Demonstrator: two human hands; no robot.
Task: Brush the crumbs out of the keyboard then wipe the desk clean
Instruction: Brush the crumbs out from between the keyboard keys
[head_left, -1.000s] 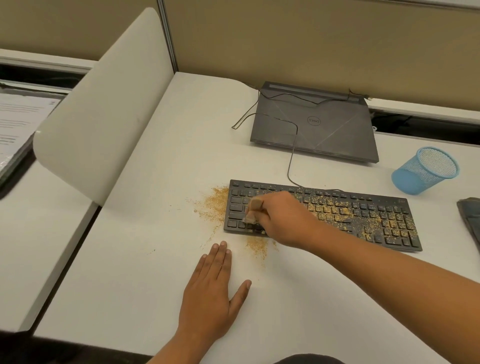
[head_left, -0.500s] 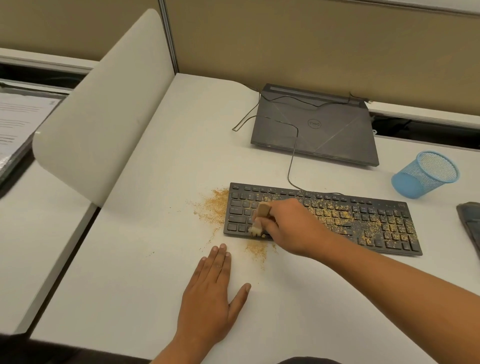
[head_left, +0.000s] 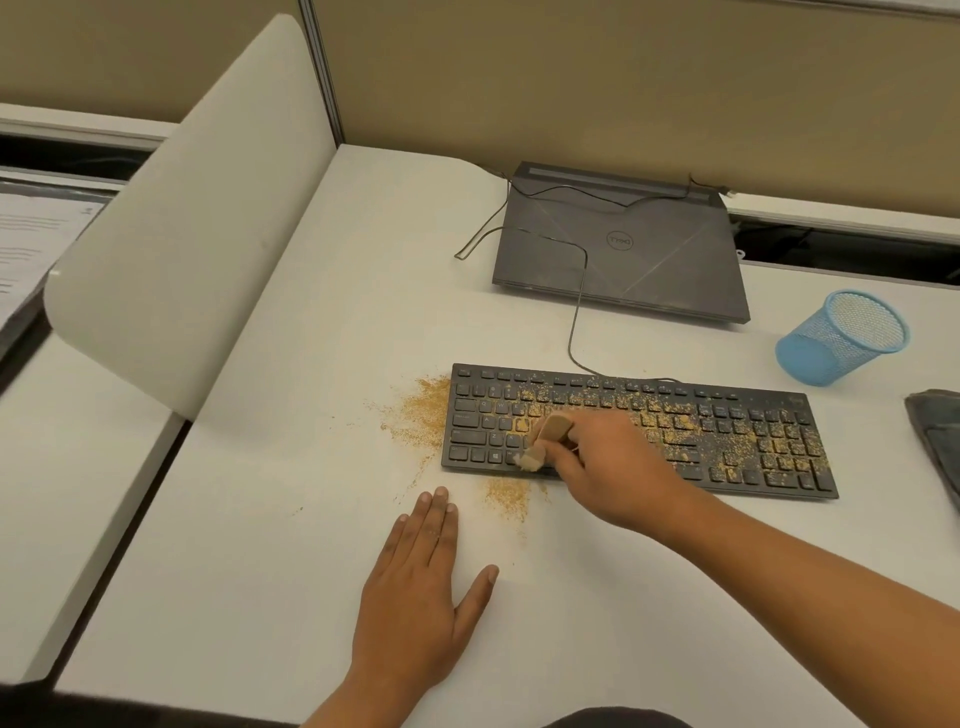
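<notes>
A black keyboard (head_left: 737, 431) lies across the white desk (head_left: 270, 519), its middle and right keys strewn with tan crumbs. My right hand (head_left: 608, 467) grips a small wooden brush (head_left: 545, 441) whose pale bristles touch the bottom key row at the keyboard's left part. One heap of crumbs (head_left: 423, 410) lies on the desk off the keyboard's left end, and a smaller crumb patch (head_left: 509, 496) sits just in front of it. My left hand (head_left: 421, 592) rests flat on the desk, fingers straight, a little in front of the keyboard.
A closed grey laptop (head_left: 623, 249) sits behind the keyboard, with the keyboard cable looping over it. A blue mesh cup (head_left: 844, 335) stands at the right. A dark cloth (head_left: 937, 436) lies at the right edge. A white divider panel (head_left: 187, 218) stands along the left.
My right hand has swept the brush from the left middle keys down and a little right to the bottom row. My left hand has stayed flat on the desk.
</notes>
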